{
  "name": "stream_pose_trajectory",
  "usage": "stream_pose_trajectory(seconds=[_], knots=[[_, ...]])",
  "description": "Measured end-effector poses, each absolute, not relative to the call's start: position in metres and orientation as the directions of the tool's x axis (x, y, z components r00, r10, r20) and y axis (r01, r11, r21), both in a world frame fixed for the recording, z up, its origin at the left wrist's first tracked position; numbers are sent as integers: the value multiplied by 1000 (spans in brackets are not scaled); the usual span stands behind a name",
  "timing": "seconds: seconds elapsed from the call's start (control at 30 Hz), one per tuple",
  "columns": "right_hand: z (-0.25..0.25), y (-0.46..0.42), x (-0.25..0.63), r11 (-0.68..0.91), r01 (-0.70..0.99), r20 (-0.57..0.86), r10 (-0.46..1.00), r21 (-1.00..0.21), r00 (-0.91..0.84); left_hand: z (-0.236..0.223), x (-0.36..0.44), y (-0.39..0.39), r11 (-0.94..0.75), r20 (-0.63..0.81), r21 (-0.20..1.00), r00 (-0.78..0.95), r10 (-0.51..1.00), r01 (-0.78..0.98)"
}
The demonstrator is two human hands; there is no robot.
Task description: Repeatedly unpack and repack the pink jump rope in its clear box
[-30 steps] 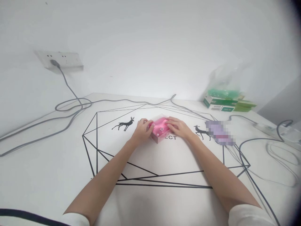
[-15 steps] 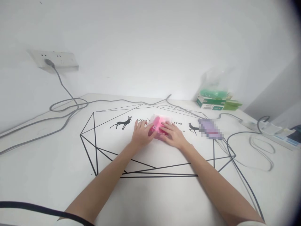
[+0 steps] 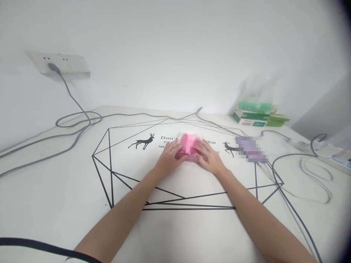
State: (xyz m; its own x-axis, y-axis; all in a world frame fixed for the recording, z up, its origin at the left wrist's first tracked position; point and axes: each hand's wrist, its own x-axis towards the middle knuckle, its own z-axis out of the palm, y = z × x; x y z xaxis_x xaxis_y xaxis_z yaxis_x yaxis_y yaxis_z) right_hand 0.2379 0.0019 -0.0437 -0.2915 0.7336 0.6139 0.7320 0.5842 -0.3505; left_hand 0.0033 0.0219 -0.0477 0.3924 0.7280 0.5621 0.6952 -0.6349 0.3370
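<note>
A clear, shallow plastic box (image 3: pixel 189 156) with bright pink things in it lies on the printed mat in front of me; what the pink things are, I cannot make out. My left hand (image 3: pixel 171 157) is curved around its left side, thumb at the near edge and fingers along the side. On the opposite side my right hand (image 3: pixel 211 157) holds it the same way, with the fingertips over the right edge. The middle of the box shows between my two hands.
A purple, pixelated flat object (image 3: pixel 251 149) lies to the right. Green-and-white boxes (image 3: pixel 251 117) under a clear bag (image 3: pixel 256 91) stand at the back right. Grey cables (image 3: pixel 74 142) loop on the left, others on the right. A wall socket (image 3: pixel 61 64) holds a plug.
My right hand's fingers have drawn back from the top of the box to its right side. The box now sits straighter between both hands. The view has shifted slightly.
</note>
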Motion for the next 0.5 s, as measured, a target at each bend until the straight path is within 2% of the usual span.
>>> stream_pose_trajectory(seconds=[0.27,0.5], knots=[[-47,0,239,520,771,564,784,-368,-260,-45,4,20,-638,588,347,370,719,688],[-48,3,238,506,774,538,802,-380,-261,-47,3,23,-595,474,358,409,780,720]])
